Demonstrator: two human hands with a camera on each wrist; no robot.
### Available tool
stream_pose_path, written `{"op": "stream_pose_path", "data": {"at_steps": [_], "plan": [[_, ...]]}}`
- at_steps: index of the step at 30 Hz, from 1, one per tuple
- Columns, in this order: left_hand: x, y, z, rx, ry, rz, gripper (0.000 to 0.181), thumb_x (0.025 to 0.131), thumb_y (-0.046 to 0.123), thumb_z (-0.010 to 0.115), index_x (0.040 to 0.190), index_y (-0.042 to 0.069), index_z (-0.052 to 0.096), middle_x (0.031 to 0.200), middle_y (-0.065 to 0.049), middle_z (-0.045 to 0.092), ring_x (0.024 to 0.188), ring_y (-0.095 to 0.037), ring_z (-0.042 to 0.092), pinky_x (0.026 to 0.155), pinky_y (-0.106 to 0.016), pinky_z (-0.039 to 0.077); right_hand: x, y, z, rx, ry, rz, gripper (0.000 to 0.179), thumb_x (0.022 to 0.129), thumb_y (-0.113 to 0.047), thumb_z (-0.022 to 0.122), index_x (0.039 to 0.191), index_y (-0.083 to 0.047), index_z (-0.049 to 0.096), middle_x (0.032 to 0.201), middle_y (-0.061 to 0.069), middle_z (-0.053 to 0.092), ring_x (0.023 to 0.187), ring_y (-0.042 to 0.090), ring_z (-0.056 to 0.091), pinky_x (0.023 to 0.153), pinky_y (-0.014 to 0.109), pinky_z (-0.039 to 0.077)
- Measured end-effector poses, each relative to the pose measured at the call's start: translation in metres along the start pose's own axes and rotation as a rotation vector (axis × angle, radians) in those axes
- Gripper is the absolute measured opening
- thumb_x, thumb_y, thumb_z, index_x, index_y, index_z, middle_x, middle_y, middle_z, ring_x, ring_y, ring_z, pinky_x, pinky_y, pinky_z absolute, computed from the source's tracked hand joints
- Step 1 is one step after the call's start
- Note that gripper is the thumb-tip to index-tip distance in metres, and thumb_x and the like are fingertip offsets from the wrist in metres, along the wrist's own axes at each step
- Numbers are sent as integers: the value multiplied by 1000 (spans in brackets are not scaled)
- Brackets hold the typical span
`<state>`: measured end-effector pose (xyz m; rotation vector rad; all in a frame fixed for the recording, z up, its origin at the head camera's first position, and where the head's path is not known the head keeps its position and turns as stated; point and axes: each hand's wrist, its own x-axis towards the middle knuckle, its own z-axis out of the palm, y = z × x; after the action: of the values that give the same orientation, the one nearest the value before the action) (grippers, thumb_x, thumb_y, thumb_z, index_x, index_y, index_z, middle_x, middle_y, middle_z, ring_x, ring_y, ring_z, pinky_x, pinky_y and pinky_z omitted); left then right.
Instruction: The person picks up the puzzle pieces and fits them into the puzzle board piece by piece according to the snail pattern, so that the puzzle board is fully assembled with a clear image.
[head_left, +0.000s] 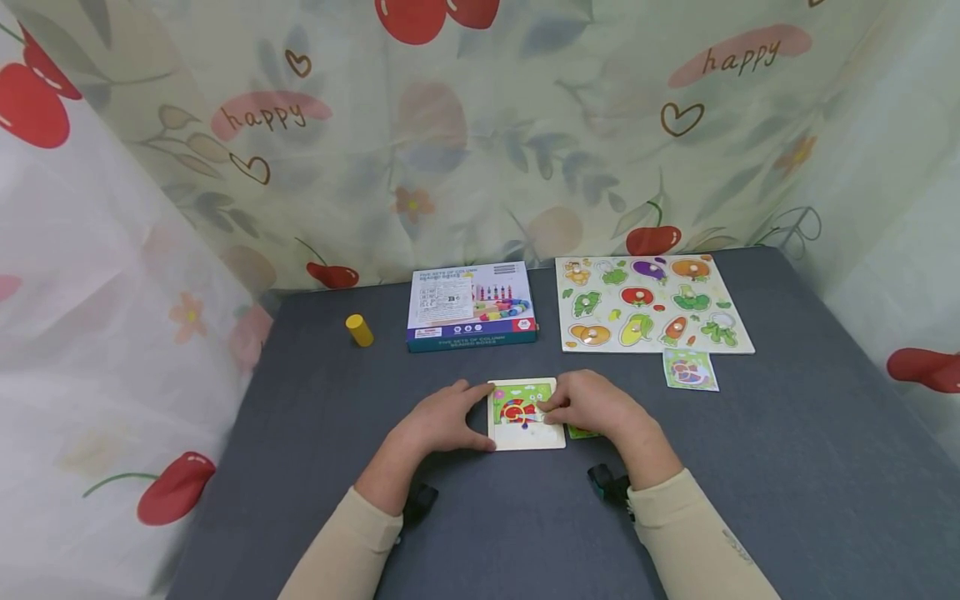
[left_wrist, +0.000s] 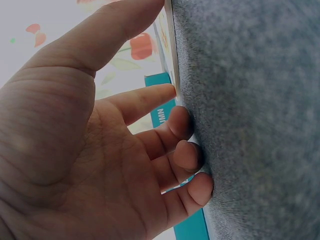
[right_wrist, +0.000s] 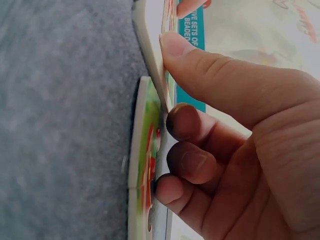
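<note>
A small puzzle board (head_left: pixel 527 440) with a pale frame lies on the table, green and red picture pieces in its upper part and white base below. My left hand (head_left: pixel 444 421) spans its left side, thumb at the lower corner and index fingertip at the upper one; the other fingers rest on the cloth. My right hand (head_left: pixel 596 406) reaches over the right side, thumb and index finger pinching a puzzle piece, mostly hidden by the fingertips. Beside the board, partly under that hand, lie green and red puzzle pieces (right_wrist: pixel 145 145).
Behind the board lies a beaded-toy box (head_left: pixel 471 308), with a yellow cylinder (head_left: pixel 359 330) to its left. A vegetable knob-puzzle board (head_left: pixel 652 304) lies at the back right, a small picture card (head_left: pixel 690 370) at its front edge. A printed curtain hangs behind the grey table.
</note>
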<state>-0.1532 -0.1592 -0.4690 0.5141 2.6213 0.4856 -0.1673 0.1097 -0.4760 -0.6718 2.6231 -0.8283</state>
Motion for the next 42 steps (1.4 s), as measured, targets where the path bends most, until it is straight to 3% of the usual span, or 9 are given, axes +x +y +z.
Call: {"op": "stream_pose_path", "data": {"at_steps": [9, 17, 33, 42], "plan": [[-1, 0, 0, -5, -2, -2, 94, 78, 56, 85, 157, 24, 45, 130, -9, 55, 109, -25, 53, 97, -48, 48, 1, -1, 2, -5, 31, 4, 16, 85, -20, 86, 99, -13, 84, 81, -8, 63, 71, 11, 55, 65, 31, 48], [0, -1, 1, -6, -11, -7, 93, 78, 56, 84, 157, 25, 45, 131, -9, 55, 109, -25, 53, 96, -48, 48, 1, -6, 3, -45, 35, -48, 19, 86, -24, 85, 102, -14, 81, 77, -5, 54, 70, 13, 50, 64, 31, 45], [0, 0, 0, -6, -8, -11, 93, 78, 55, 85, 157, 25, 45, 133, -9, 55, 111, -26, 53, 97, -51, 48, -20, -34, -31, -13, 125, -116, 36, 85, -31, 86, 115, -12, 78, 77, -7, 54, 69, 13, 51, 62, 33, 45], [0, 0, 0, -12, -8, -20, 93, 78, 56, 84, 157, 26, 45, 136, -9, 54, 113, -26, 52, 99, -51, 47, -35, -43, -40, 38, 200, -135, 36, 87, -29, 85, 119, -15, 75, 76, -5, 52, 70, 14, 50, 63, 33, 44]]}}
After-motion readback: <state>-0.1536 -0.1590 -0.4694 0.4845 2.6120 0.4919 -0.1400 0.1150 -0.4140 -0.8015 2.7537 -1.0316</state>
